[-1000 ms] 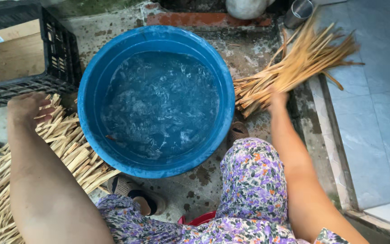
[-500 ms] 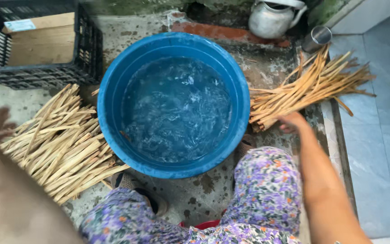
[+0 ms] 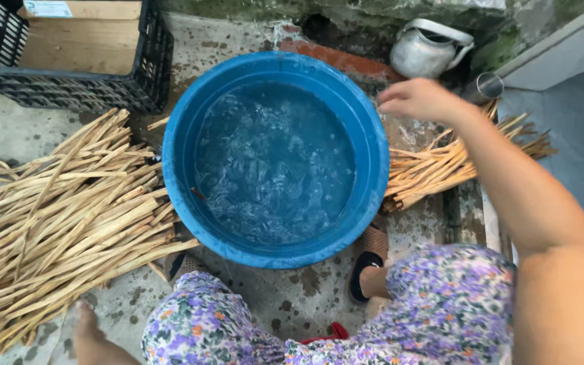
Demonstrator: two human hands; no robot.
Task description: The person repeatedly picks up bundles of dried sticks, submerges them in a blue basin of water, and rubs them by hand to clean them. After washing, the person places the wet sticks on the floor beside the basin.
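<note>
We look down on a round blue basin [image 3: 275,159] of rippling water standing on a wet concrete floor [image 3: 292,301]. Our right hand [image 3: 420,100] hovers over the basin's rim at about two o'clock, fingers loosely apart and holding nothing. Just beyond it, at three o'clock from the basin, lies a small bundle of pale split bamboo strips [image 3: 451,165], its near ends touching the basin wall. We judge the step in hand to be working these strips at the water, with this hand between the bundle and the basin; a next move would call for closing the grip around several strips at once.

Our left hand [image 3: 92,334] shows only as a sliver at the lower left edge; we cannot tell whether its grip is open or closed. It lies beside a far larger heap of strips [image 3: 62,216] at nine o'clock, reaching to the basin.

Room is tight. A black plastic crate [image 3: 86,88] sits at eleven o'clock, a metal kettle [image 3: 427,51] at one o'clock by the wall, and our floral-trousered knees [image 3: 441,304] and a sandalled foot [image 3: 366,260] crowd six o'clock. The open water is the freest space.
</note>
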